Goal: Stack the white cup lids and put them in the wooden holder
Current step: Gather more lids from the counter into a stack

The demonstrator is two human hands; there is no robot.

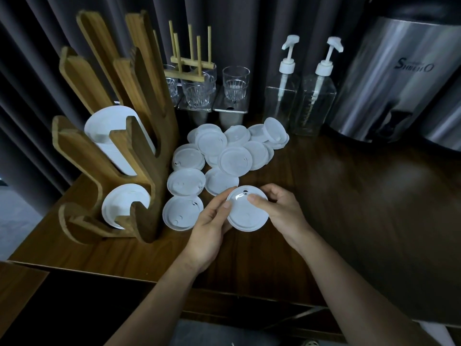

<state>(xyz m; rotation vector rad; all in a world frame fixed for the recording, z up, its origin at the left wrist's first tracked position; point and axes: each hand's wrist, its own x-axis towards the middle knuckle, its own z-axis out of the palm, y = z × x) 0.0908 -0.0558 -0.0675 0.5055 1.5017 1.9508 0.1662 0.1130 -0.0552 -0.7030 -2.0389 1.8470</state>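
Both hands hold one white cup lid just above the dark wooden table. My left hand grips its left rim with thumb on top, and my right hand grips its right rim with the thumb on the lid's top. Several loose white lids lie scattered behind and to the left of my hands. The wooden holder stands at the left. Its bottom slot holds a few lids, and a taller white stack fills the slot above.
Clear glasses and a small bamboo rack stand at the back. Two clear pump bottles stand behind the lids. A large steel dispenser occupies the back right. The table's front edge runs below my forearms.
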